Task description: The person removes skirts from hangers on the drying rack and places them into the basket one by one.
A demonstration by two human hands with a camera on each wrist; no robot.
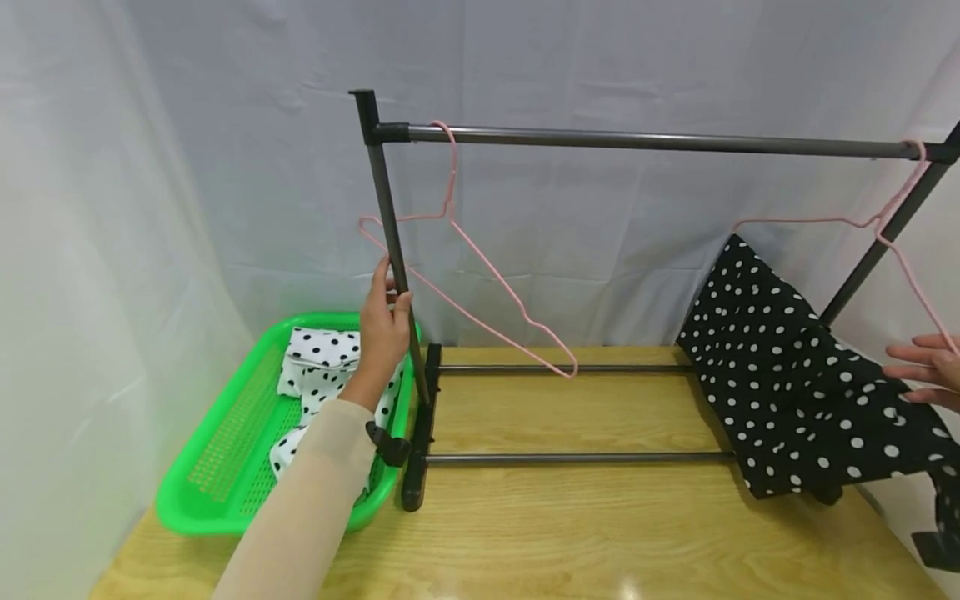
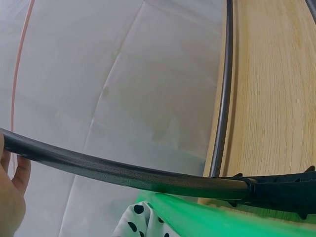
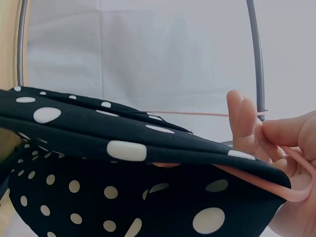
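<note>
My left hand [image 1: 392,310] grips the left upright post [image 1: 390,225] of a dark metal clothes rack; in the left wrist view the post [image 2: 123,173] runs across my palm [image 2: 10,197]. An empty pink hanger [image 1: 480,258] hangs tilted on the top bar [image 1: 660,142] near that post. At the far right my right hand [image 1: 918,367] holds a second pink hanger [image 1: 885,221] with a black white-dotted cloth [image 1: 787,375] draped over it. Up close, my thumb and fingers [image 3: 276,143] pinch the hanger's wire [image 3: 296,190] at the cloth's [image 3: 98,143] edge.
A green basket [image 1: 225,467] stands left of the rack on the wooden table [image 1: 585,517], holding a white black-dotted cloth [image 1: 318,367]. The rack's two base rails lie across the table. White sheeting hangs behind and at both sides.
</note>
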